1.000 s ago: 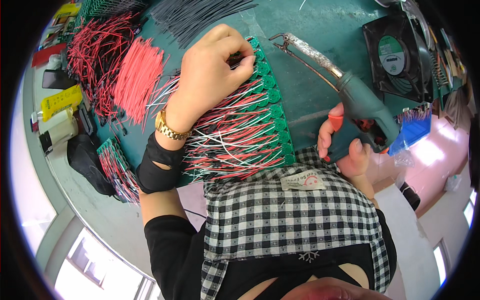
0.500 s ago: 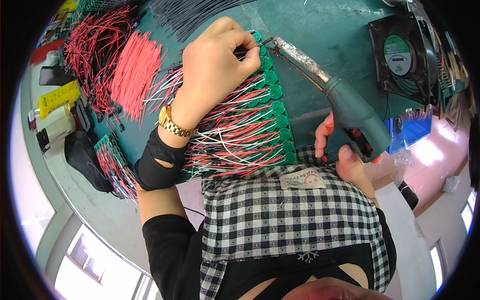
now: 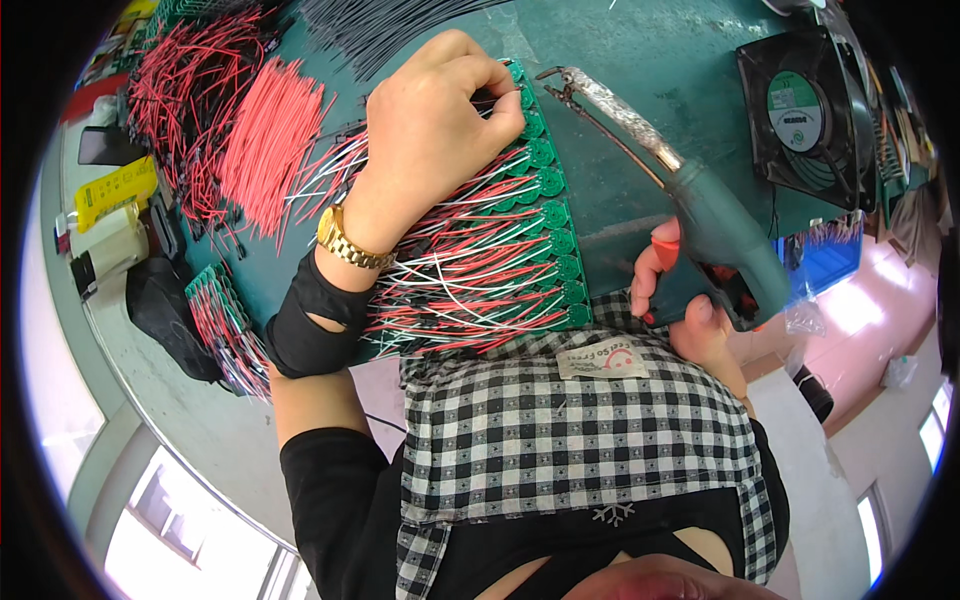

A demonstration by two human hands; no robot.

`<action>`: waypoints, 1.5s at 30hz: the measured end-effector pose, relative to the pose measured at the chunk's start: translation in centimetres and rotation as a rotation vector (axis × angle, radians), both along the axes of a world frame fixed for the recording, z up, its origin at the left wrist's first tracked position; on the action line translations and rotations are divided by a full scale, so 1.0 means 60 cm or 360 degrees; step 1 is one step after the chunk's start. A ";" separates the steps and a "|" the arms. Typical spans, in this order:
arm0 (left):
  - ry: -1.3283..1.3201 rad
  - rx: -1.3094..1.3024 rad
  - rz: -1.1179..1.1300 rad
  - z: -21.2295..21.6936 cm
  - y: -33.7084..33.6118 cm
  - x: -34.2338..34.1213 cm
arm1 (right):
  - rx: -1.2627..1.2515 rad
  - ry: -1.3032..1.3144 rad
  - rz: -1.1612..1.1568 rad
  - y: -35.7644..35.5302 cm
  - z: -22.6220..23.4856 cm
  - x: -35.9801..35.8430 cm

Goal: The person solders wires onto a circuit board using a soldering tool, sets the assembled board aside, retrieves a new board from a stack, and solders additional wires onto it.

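My right hand [image 3: 703,335] is wrapped round the handle of a dark green soldering gun [image 3: 720,215]. Its bent metal tip stands just right of a panel of round green circuit boards [image 3: 563,243], apart from it. Over the panel's far end my left hand [image 3: 435,125] pinches thumb and forefinger together; what lies between them is hidden. Red, white and black wires [image 3: 460,275] fan leftward from the boards, and part of them passes under my left wrist, which wears a gold watch [image 3: 340,243].
Bundles of pink-red wires [image 3: 268,150], red-and-black wires [image 3: 190,100] and black wires [image 3: 370,30] lie on the green mat [image 3: 640,50]. A black fan [image 3: 800,115] stands at the far right. Another wired board panel [image 3: 215,310] sits at the left edge, below a yellow packet [image 3: 115,195].
The soldering gun has moved right and its tip has drawn back from the board panel. My left hand stays pinched at nearly the same place.
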State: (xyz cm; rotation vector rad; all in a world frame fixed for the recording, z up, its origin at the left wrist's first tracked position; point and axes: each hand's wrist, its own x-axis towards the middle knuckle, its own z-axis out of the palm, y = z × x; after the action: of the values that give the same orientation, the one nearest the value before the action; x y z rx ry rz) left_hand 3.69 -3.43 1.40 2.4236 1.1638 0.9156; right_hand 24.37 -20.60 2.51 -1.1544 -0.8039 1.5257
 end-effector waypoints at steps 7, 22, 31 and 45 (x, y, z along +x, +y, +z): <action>-0.0005 -0.0030 0.0038 0.001 0.002 -0.017 | 0.0071 0.0054 -0.0041 -0.010 0.000 -0.014; 0.0289 0.0285 0.0055 0.124 -0.034 -0.154 | 0.0307 0.0379 -0.0204 -0.064 0.052 -0.084; 0.1383 -0.0013 0.1323 0.148 0.051 -0.405 | 0.0404 0.0486 -0.0151 -0.056 0.063 -0.071; -0.0248 -0.0509 0.0373 0.188 -0.016 -0.143 | 0.0289 0.0465 -0.0120 -0.022 0.027 -0.012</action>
State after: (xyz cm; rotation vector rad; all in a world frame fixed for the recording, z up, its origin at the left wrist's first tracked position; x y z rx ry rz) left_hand -4.87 -4.41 12.69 1.9596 1.4333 0.8867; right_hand 23.66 -21.90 4.10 -0.7972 -0.6768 1.4828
